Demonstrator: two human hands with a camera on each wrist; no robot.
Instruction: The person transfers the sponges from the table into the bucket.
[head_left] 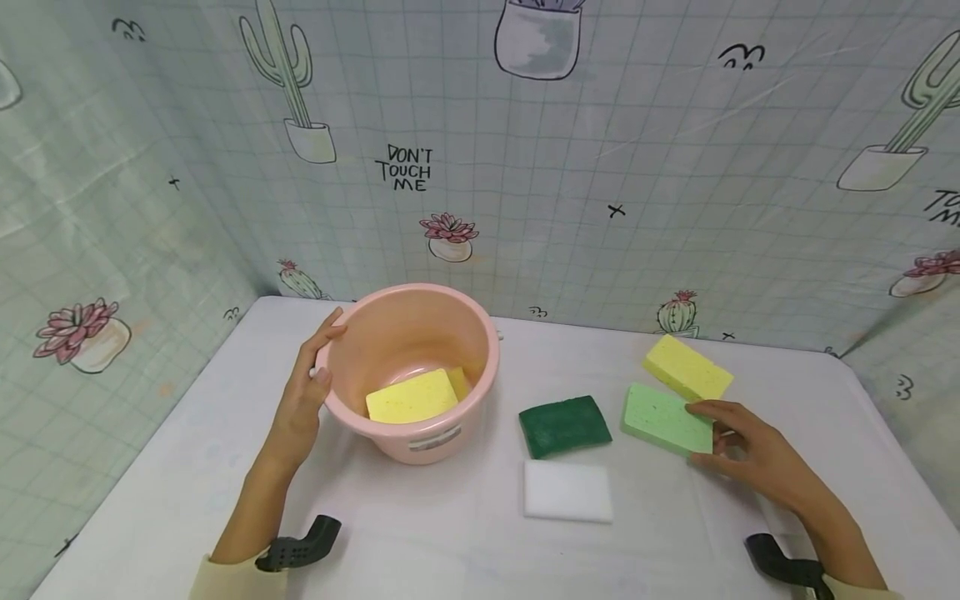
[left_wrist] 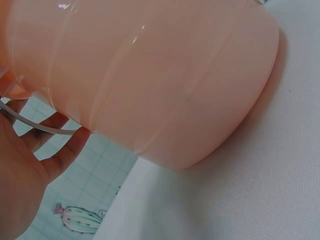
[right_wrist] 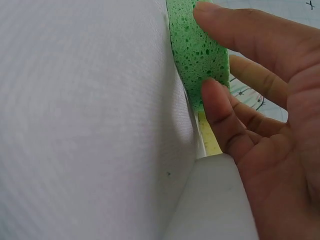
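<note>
My left hand point(head_left: 302, 400) holds the left side of a pink bucket point(head_left: 480, 417), fingers at the rim. In the left wrist view, the bucket's wall point(left_wrist: 165, 75) fills much of the picture, and a thin pale handle point(left_wrist: 37, 127) runs past the fingers. Inside the bucket lies a yellow sponge point(head_left: 412, 398), with another yellow piece point(head_left: 458, 383) partly hidden behind it. My right hand point(head_left: 757, 450) pinches the right end of a light green sponge point(head_left: 663, 419) on the table. Its pores show in the right wrist view, with thumb and fingers against the sponge point(right_wrist: 192, 50).
Just behind the light green sponge lies a yellow sponge point(head_left: 686, 368). A dark green scouring pad point(head_left: 565, 427) and a white block-shaped sponge point(head_left: 567, 492) lie between bucket and right hand. The white table point(head_left: 420, 533) meets a printed cloth backdrop point(head_left: 540, 167) at the back.
</note>
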